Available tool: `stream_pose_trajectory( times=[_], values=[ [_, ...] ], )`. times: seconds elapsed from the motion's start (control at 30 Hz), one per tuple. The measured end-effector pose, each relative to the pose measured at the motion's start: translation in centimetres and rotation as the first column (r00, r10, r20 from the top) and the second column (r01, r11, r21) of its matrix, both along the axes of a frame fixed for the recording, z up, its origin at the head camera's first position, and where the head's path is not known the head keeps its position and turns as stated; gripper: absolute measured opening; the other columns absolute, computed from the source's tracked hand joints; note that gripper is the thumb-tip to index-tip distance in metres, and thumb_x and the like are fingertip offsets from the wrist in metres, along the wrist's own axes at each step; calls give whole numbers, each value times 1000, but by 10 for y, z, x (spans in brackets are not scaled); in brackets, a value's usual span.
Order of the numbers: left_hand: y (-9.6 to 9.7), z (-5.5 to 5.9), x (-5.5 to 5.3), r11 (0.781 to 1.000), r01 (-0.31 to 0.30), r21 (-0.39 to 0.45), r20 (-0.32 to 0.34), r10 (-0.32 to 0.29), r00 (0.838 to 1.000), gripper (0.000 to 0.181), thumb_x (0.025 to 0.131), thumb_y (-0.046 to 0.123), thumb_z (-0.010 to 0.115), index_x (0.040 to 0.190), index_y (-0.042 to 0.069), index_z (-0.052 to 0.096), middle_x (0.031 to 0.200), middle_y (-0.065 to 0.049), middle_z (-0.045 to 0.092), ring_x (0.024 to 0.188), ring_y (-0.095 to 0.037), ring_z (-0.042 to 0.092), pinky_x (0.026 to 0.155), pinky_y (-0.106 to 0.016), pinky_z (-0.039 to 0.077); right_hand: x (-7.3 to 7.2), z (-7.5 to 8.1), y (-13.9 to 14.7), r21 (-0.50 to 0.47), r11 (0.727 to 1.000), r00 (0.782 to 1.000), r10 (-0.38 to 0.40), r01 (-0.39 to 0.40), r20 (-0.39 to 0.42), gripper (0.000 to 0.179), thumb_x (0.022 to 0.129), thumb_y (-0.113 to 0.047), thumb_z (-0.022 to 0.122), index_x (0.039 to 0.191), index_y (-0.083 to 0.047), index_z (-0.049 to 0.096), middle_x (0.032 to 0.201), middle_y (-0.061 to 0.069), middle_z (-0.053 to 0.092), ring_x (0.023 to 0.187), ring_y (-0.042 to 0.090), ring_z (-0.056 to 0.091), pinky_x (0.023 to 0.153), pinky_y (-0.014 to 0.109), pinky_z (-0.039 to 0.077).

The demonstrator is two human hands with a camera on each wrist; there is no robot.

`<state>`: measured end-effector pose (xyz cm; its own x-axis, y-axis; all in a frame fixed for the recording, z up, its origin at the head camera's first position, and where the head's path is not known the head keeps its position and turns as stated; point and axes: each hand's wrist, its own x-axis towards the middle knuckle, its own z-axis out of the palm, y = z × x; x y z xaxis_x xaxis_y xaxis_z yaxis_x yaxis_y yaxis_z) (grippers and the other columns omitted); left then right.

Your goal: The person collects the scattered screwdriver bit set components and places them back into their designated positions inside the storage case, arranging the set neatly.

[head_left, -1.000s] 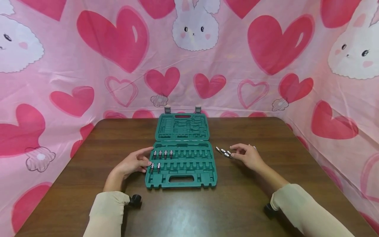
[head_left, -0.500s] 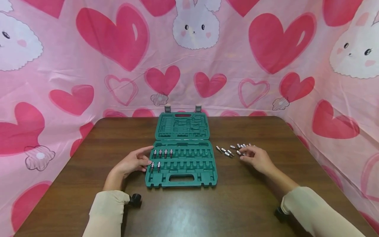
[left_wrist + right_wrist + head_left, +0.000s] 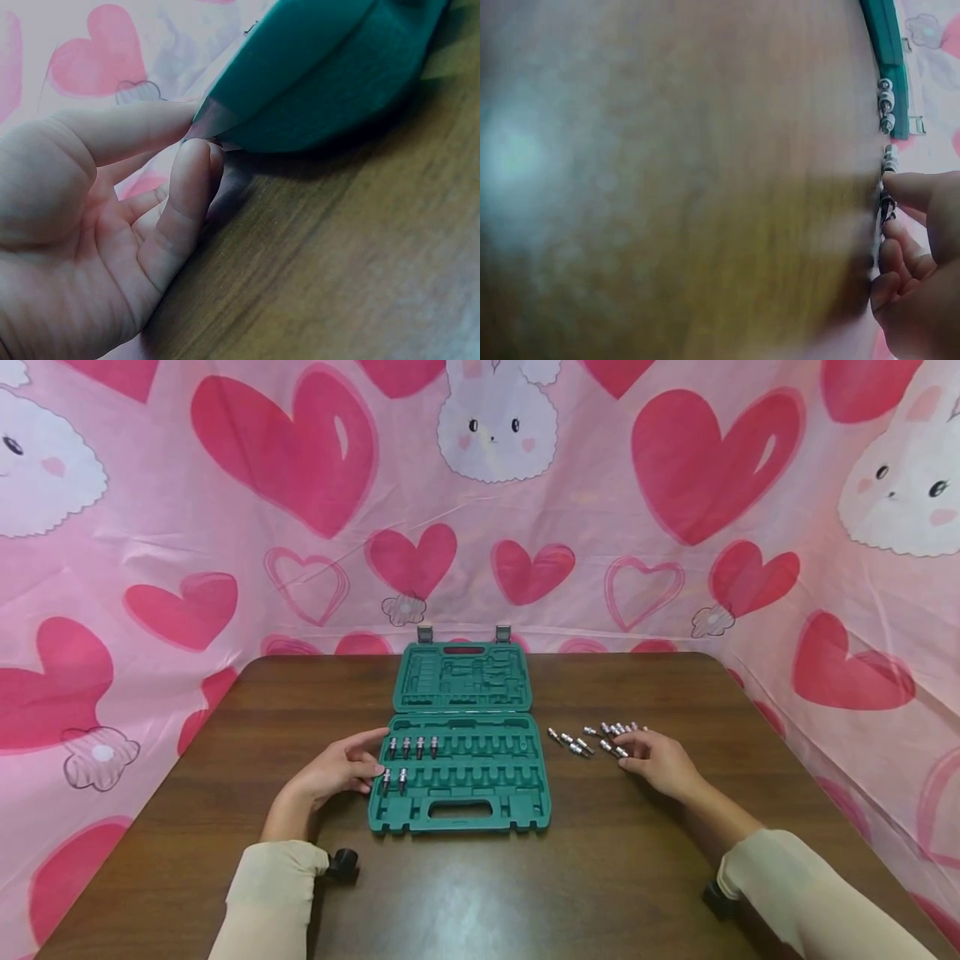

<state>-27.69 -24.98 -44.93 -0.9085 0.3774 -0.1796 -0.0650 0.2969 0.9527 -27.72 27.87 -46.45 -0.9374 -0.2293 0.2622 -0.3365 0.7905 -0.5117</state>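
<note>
A green plastic socket case [image 3: 459, 774] lies open on the table, several metal bit sockets [image 3: 412, 748] standing in the left slots of its two rows. My left hand [image 3: 336, 774] grips the case's left edge; in the left wrist view the thumb and a finger meet at the green rim [image 3: 225, 124]. To the right of the case, my right hand [image 3: 660, 764] is low over loose bit sockets [image 3: 607, 746], thumb and forefinger spread apart. In the right wrist view, a dark bit [image 3: 887, 204] shows between those fingertips.
More loose bit sockets [image 3: 573, 743] lie between the case and my right hand. The case lid [image 3: 462, 678] lies folded back, with two latches at its far edge. A pink printed cloth [image 3: 480, 510] hangs behind the brown wooden table [image 3: 315, 693].
My right hand has moved right, away from the bit sockets nearest the case, uncovering others farther right. My left hand stays at the case edge.
</note>
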Motion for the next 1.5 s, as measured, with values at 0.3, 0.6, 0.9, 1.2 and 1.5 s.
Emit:
stream_pose_trajectory(
  times=[0.3, 0.6, 0.9, 1.2, 1.5],
  values=[
    [0, -1, -1, 1000, -11, -9, 7, 11, 1000, 65, 93, 6, 63, 151, 8, 33, 92, -15, 64, 74, -22, 62, 69, -33, 56, 2, 4, -1, 68, 998, 1000, 16, -17, 10, 32, 82, -7, 75, 113, -7, 69, 63, -7, 50, 57, 13, 46, 55, 33, 38],
    [-1, 1, 1, 1000, -2, -3, -3, 2, 1000, 66, 94, 6, 63, 152, 6, 30, 92, -15, 64, 74, -22, 61, 68, -33, 56, 3, 6, -3, 63, 997, 999, 48, -49, 18, 23, 83, -8, 75, 105, -8, 70, 62, -7, 51, 58, 12, 47, 56, 33, 39],
    [-1, 1, 2, 1000, -3, -2, -3, 3, 1000, 66, 94, 6, 62, 152, 5, 30, 91, -15, 64, 74, -22, 61, 67, -33, 56, 3, 6, -3, 107, 992, 998, 62, -60, -13, 18, 80, -4, 75, 93, -9, 64, 63, -8, 50, 56, 10, 45, 54, 32, 37],
    [1, 0, 2, 1000, -27, -16, 13, 28, 1000, 67, 92, 8, 65, 151, 8, 34, 91, -15, 65, 75, -23, 62, 70, -34, 56, 4, 10, -2, 122, 992, 999, 42, -41, -10, 19, 79, -2, 75, 90, -8, 61, 65, -6, 53, 58, 12, 49, 56, 34, 41],
    [2, 2, 2, 1000, -11, -3, 4, 11, 1000, 67, 93, 8, 64, 151, 6, 32, 92, -15, 65, 75, -23, 62, 69, -34, 56, 6, 15, -6, 115, 993, 999, 15, -12, -30, 18, 81, -3, 74, 91, -9, 60, 71, -4, 61, 64, 14, 56, 58, 36, 45]
  ],
)
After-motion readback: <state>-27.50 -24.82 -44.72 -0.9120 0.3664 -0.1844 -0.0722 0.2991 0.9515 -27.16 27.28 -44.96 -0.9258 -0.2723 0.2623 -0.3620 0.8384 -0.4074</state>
